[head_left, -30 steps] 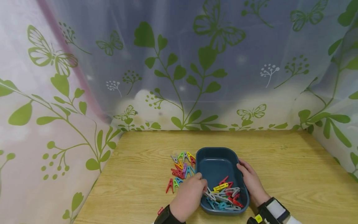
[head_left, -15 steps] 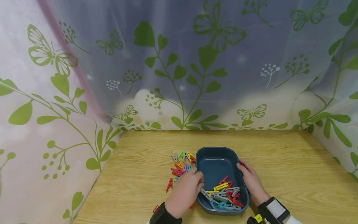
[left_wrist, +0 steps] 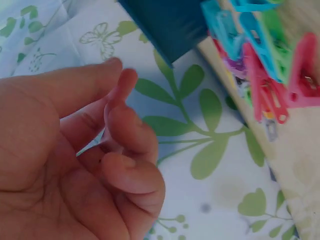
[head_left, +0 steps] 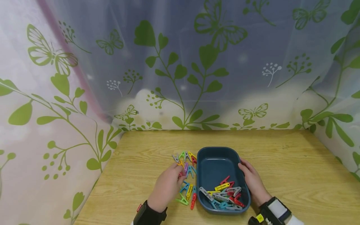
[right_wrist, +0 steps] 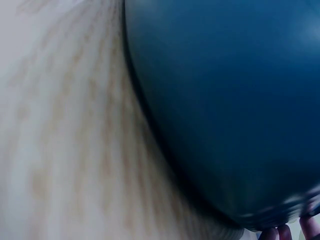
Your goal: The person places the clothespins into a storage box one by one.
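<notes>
A dark blue plastic tub (head_left: pixel 216 170) has several clothespins piled at its near end, among them a grey clothespin (head_left: pixel 206 193) leaning on the left wall and a yellow clothespin (head_left: pixel 222 187). My right hand (head_left: pixel 254 184) holds the tub's right wall, thumb at the rim; fingertips (right_wrist: pixel 284 233) show by the wall in the right wrist view. To the left, my left hand (head_left: pixel 165 189) reaches over loose clothespins, its fingertips beside a red clothespin (head_left: pixel 180 176). In the left wrist view its fingers (left_wrist: pixel 132 130) bend loosely with nothing between them.
Loose clothespins lie along the tub's left side, including a light blue one (head_left: pixel 190 171), a yellow one (head_left: pixel 189 191) and a red one (head_left: pixel 193 201). A patterned curtain (head_left: pixel 180 78) rises behind the wooden table (head_left: pixel 295 175).
My left hand has let go of the grey clothespin inside the tub and moved left to the loose clothespins. The right hand and tub stay in place.
</notes>
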The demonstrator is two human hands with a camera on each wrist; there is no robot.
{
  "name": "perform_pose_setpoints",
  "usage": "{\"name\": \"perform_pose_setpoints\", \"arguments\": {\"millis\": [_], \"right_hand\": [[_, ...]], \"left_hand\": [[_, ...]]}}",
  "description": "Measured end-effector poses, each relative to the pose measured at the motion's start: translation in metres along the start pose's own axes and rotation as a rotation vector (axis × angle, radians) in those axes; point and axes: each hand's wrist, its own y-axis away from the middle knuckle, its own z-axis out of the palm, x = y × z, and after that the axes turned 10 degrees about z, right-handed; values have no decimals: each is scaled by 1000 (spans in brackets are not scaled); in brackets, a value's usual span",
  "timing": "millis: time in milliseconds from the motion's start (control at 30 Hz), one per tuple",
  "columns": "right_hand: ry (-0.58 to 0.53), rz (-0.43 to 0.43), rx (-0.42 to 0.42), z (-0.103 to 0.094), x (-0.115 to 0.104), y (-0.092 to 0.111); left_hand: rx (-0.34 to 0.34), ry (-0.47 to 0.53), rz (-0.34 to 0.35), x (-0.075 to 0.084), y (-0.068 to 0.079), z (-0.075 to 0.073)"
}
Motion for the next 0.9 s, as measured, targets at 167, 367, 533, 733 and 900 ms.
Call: {"name": "perform_pose_setpoints", "arguments": {"millis": [167, 367, 533, 733, 900], "right_hand": [[5, -10, -8, 0, 0, 0], [13, -4, -9, -1, 0, 0], [7, -15, -4, 0, 1, 1], [4, -29, 6, 1, 2, 2], [0, -34, 11, 1, 3, 2]], "left_hand": [[-113, -28, 48, -8, 10, 2], [-234, -15, 97, -14, 18, 8], [-271, -11, 91, -16, 20, 10], [-290, -27, 81, -18, 22, 13], [-279, -55, 93, -19, 23, 19]]}}
